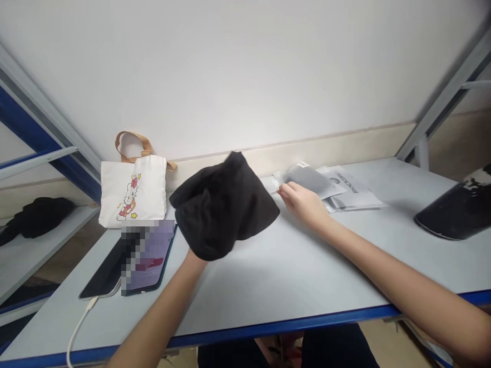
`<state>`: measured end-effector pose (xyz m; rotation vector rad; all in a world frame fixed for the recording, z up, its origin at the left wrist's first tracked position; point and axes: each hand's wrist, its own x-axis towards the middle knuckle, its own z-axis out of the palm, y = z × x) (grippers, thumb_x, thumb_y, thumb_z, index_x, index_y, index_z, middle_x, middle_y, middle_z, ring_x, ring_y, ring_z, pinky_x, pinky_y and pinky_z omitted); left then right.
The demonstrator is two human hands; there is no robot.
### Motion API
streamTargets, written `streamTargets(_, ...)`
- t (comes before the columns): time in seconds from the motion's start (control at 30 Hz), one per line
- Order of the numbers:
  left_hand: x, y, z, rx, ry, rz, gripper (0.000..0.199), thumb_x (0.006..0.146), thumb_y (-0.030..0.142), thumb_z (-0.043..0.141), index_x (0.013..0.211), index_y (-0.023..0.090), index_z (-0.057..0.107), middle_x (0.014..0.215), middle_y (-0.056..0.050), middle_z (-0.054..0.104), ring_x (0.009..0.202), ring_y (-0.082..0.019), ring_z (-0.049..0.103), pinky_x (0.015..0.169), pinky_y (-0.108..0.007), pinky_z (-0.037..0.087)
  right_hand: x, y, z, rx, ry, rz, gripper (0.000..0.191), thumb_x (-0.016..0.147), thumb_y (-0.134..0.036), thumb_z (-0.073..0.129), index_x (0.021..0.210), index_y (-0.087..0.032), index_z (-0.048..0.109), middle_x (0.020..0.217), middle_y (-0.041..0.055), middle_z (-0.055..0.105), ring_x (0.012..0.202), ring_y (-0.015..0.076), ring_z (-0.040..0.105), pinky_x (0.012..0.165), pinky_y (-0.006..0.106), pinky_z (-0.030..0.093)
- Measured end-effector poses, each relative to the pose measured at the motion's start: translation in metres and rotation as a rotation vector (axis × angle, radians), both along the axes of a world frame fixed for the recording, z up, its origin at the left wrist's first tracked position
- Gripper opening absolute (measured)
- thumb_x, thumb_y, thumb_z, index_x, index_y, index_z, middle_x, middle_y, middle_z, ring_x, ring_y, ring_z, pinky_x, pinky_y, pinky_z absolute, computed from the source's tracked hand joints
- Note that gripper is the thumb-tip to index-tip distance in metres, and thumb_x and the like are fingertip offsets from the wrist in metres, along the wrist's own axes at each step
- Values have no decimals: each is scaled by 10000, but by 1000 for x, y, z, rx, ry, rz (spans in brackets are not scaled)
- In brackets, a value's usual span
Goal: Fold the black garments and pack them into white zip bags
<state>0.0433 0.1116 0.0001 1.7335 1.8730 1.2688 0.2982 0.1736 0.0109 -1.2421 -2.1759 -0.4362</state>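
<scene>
A black cloth item (pixel 226 207), perhaps a cap, is raised over the middle of the light grey table (pixel 276 286). It covers my left hand, of which only the wrist shows beneath it; the fingers are hidden. To its right, my right hand (pixel 299 202) has its fingers pinched together, close to the cloth's right edge and beside the clear plastic bags. Whatever the right fingers may hold is too small to make out. Printed plastic packaging (pixel 353 189) lies behind and to the right of that hand.
At the back left stands a white tote bag (pixel 132 191) with tan handles. Two phones (pixel 103 271) lie in front of it, one with a white cable. A dark cylindrical object (pixel 460 209) is at the right. Metal frame posts flank the table.
</scene>
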Motion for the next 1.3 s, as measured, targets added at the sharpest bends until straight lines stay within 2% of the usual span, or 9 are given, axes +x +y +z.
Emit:
streamTargets(0.17,7,-6,8,-186,-347,-211,368,873,399,506,1151,171,586,941,-67,680,801,-203,653,688,-324,546,-5,-1,-5,-44,-28,42,199,883,-163,412,971,-207,585,909,66,619,751,182,568,612,282,377)
streamTargets(0.33,5,-20,5,-384,-406,-255,845,791,432,611,1462,262,127,785,-5,646,452,-133,575,447,-250,471,-5,-20,11,-141,279,100,250,875,-208,427,1072,-228,579,992,62,599,834,193,592,700,318,445)
streamTargets(0.47,-1,-27,2,-253,-186,-258,563,858,513,471,1361,270,402,642,32,595,543,-157,601,536,-268,500,-19,-46,21,-489,309,428,382,848,-303,504,1228,-265,512,1072,51,570,701,132,581,664,302,479)
streamTargets(0.6,4,-27,5,-158,-200,-405,451,920,478,354,1215,219,577,1020,-65,677,1024,-223,605,817,-337,514,-38,-60,13,-669,225,592,574,778,-231,555,1333,-249,406,1070,55,576,754,148,577,707,323,490)
streamTargets(0.77,6,-24,6,-260,-370,-450,403,912,415,377,1087,180,653,1135,-74,655,1095,-231,581,912,-369,478,-44,-55,15,-883,372,655,111,805,-209,500,883,-177,572,723,-13,596,655,132,559,588,277,481)
streamTargets(0.9,-7,-24,5,-221,-290,-324,288,810,393,558,970,181,668,1086,-71,667,1022,-225,606,900,-349,468,-4,-41,37,-945,422,709,174,875,-261,430,902,-175,578,880,30,662,833,154,630,717,311,525)
streamTargets(1.13,-18,-27,11,12,351,-41,486,771,372,610,1239,276,518,1014,-55,610,996,-272,557,857,-448,444,112,-30,32,-701,275,454,231,848,-198,519,1010,-301,648,988,74,692,852,246,679,628,378,562)
streamTargets(1.23,-10,-32,10,72,355,-333,385,809,313,585,1189,275,538,1082,-44,611,1049,-227,545,929,-399,417,94,-56,19,-530,309,260,238,888,-293,473,1080,-312,614,1077,85,668,928,254,655,710,403,569)
streamTargets(1.3,-4,-37,8,-20,360,-508,419,782,340,632,1189,297,538,1111,-33,620,1064,-228,548,943,-397,415,69,-78,14,-566,215,303,263,874,-348,506,1117,-294,589,1101,69,656,1002,255,626,808,438,549)
